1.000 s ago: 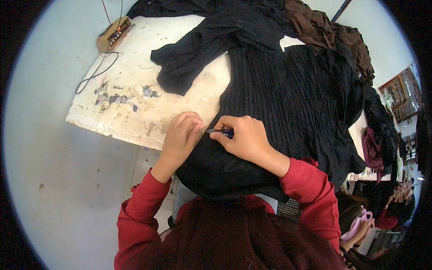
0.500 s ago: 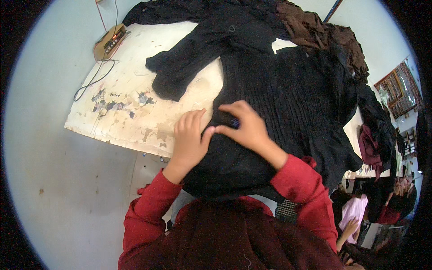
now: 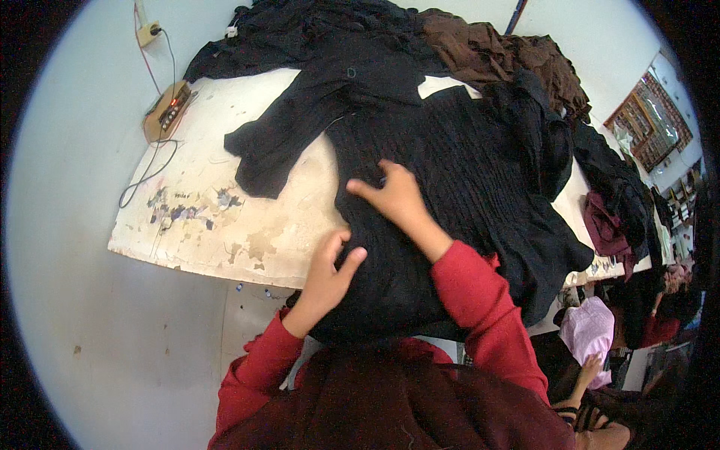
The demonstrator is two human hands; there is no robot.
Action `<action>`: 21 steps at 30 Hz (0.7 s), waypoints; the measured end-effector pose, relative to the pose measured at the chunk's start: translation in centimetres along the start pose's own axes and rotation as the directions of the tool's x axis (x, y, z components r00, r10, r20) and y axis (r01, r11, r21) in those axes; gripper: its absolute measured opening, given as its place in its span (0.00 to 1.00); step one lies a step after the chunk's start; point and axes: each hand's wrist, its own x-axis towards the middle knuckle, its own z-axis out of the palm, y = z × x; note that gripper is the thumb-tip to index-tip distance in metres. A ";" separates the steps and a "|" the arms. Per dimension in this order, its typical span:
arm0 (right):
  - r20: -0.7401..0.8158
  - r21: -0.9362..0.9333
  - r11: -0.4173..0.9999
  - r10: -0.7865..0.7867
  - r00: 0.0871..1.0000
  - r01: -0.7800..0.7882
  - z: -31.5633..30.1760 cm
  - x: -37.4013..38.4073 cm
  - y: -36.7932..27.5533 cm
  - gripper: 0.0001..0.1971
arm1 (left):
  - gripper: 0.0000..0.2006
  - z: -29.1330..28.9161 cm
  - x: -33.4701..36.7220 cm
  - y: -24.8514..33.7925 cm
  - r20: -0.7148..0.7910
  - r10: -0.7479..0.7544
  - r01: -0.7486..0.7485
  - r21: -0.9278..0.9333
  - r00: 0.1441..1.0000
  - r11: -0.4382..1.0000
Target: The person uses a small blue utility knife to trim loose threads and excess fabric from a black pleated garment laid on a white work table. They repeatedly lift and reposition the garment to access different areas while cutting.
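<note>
A black garment (image 3: 442, 176) with narrow pleats lies spread over the pale table, its near part hanging toward me. At its left edge my left hand (image 3: 322, 281) has thumb and fingers apart, with nothing visible between them. Farther up, over the pleated cloth, is my right hand (image 3: 397, 199). Its thumb and forefinger are spread, while the other fingers curl out of sight. A small dark-blue thing (image 3: 383, 181) shows at its palm, apparently held by those curled fingers; its kind cannot be made out. A sleeve (image 3: 266, 154) of black cloth stretches left across the table.
The worn table (image 3: 214, 247) has peeling patches. A control box (image 3: 166, 111) with a cable stands at its far left. Black cloth (image 3: 300, 30) and brown cloth (image 3: 510, 45) are heaped at the back. To the right lies maroon cloth (image 3: 604, 225); another person's hand (image 3: 591, 367) touches pink cloth (image 3: 587, 330).
My hands, close together before, have moved apart. The right went up over the garment, the left down toward me. The whole view has shifted slightly.
</note>
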 end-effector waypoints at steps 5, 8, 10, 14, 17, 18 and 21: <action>0.098 0.160 0.983 0.071 0.993 -0.086 -0.6 0.7 -0.6 0.15 | 0.22 0.2 -0.6 2.2 0.114 -0.383 0.366 -0.626 0.917 0.689; 0.114 0.578 0.811 0.021 0.993 -0.084 -4.8 0.7 -6.2 0.14 | 0.25 -2.3 1.7 1.7 0.165 -0.442 0.416 -0.714 0.882 0.563; 0.164 0.786 0.618 -0.209 0.964 0.000 -6.7 -0.1 -10.6 0.15 | 0.24 -3.7 4.4 1.0 0.247 -0.438 0.443 -0.787 0.864 0.429; 0.030 0.807 0.561 -0.351 0.936 0.184 -10.7 -0.4 -15.5 0.16 | 0.23 -2.0 8.6 5.7 0.205 -0.257 0.317 -0.773 0.945 0.549; -0.311 0.700 0.551 -0.337 0.889 0.454 -12.7 1.5 -15.3 0.15 | 0.22 -1.8 9.1 9.4 0.028 -0.113 0.100 -0.705 0.993 0.702; -0.416 0.605 0.605 -0.315 0.853 0.518 -14.7 2.4 -14.8 0.16 | 0.22 -1.9 9.6 9.9 -0.047 -0.104 0.043 -0.694 0.993 0.718; -0.579 0.380 0.796 -0.192 0.792 0.471 -21.1 4.1 -12.7 0.18 | 0.19 -6.0 12.3 8.9 -0.381 -0.211 -0.116 -0.677 0.900 0.727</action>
